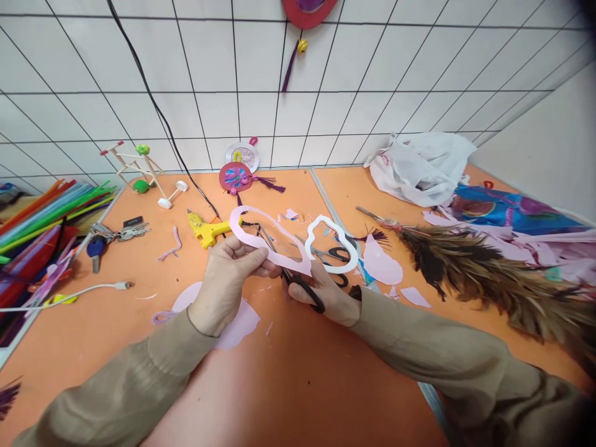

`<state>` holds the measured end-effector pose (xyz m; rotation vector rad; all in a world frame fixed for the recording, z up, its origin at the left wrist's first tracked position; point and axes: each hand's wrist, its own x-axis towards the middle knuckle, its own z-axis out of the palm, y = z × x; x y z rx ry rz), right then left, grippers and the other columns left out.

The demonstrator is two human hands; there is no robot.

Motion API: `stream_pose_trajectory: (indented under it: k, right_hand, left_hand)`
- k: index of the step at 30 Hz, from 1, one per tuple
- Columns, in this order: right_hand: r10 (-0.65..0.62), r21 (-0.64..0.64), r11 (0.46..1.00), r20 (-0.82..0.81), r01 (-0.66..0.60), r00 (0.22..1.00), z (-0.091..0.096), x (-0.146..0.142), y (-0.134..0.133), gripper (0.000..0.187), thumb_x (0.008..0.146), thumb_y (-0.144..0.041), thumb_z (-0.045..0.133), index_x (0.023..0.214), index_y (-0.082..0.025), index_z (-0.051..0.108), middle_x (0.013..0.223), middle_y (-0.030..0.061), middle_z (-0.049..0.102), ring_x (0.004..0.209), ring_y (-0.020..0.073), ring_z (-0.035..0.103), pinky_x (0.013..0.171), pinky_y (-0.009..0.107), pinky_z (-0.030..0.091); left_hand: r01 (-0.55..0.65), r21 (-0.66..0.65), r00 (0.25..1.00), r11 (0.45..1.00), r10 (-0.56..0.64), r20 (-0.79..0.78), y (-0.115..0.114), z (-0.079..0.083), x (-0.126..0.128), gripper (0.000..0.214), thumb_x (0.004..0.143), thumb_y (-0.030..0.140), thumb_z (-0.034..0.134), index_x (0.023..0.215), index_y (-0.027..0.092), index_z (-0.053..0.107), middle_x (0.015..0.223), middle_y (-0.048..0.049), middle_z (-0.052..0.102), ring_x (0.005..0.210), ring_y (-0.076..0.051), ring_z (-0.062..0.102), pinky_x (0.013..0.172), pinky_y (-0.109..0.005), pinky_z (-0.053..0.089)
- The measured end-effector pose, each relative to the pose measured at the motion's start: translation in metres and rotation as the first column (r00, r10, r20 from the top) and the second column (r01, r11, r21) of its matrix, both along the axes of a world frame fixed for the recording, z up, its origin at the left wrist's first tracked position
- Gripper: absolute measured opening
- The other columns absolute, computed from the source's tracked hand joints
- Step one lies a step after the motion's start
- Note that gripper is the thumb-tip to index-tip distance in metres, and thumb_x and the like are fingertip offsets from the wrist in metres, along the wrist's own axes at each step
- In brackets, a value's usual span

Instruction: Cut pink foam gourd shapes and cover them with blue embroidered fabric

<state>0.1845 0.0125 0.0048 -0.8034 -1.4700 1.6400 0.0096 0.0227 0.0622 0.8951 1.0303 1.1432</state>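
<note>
Between thumb and fingers, my left hand [235, 264] pinches a pink paper frame [239, 230] with a large wavy opening cut through it. My right hand [328, 292] is closed round the black handles of a pair of scissors [305, 288]. The scissor blades reach up and left into the paper frame's opening; whether they touch its edge I cannot tell. Just beyond my right hand lies a white wavy-edged frame [351, 254], with a second pair of black-handled scissors [339, 253] by it. Under my left wrist are pale pink paper pieces [237, 329].
A yellow glue gun [209, 231] lies behind my left hand, its black cord running up the wall. Keys [133, 231] and a white cable [93, 290] are at left, near colourful pipe cleaners [56, 211]. At right are a feather duster [488, 279], a white plastic bag [419, 167] and pink scraps [382, 261].
</note>
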Motion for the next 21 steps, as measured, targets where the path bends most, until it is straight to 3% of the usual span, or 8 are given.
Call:
stream_pose_trajectory:
  k: [4,15,21]
  right_hand:
    - [-0.016,0.027,1.0,-0.038,0.017,0.999,0.0001,-0.0011,0.0002,0.04,0.069,-0.043,0.082,0.094,-0.018,0.063,0.088,0.0027,0.053,0.072,0.0139,0.046,0.055,0.025,0.034]
    - [-0.003,0.074,0.997,0.038,0.0,0.999,0.0023,-0.0002,0.0004,0.044,0.075,-0.051,0.078,0.101,-0.018,0.066,0.093,0.0058,0.056,0.081,0.0179,0.052,0.057,0.026,0.04]
    - [-0.021,0.058,0.998,0.066,0.017,0.998,0.0025,-0.0013,0.0002,0.042,0.074,-0.051,0.08,0.096,-0.018,0.066,0.082,0.0021,0.052,0.069,0.0136,0.048,0.052,0.025,0.037]
  left_hand:
    - [-0.003,-0.014,1.0,1.0,0.002,-0.027,-0.0005,0.0002,0.0002,0.017,0.063,0.022,0.079,0.073,0.013,0.07,0.06,-0.0025,0.071,0.054,-0.014,0.068,0.056,-0.022,0.055]
    - [0.006,-0.005,0.996,1.0,-0.007,-0.086,-0.0026,0.0008,-0.0001,0.014,0.065,0.022,0.077,0.073,0.014,0.069,0.06,-0.0033,0.07,0.055,-0.017,0.069,0.057,-0.026,0.055]
    - [-0.01,0.009,0.994,1.0,0.011,-0.108,-0.0016,0.0015,0.0008,0.011,0.065,0.02,0.075,0.071,0.014,0.068,0.06,-0.0032,0.07,0.055,-0.017,0.069,0.057,-0.026,0.055]
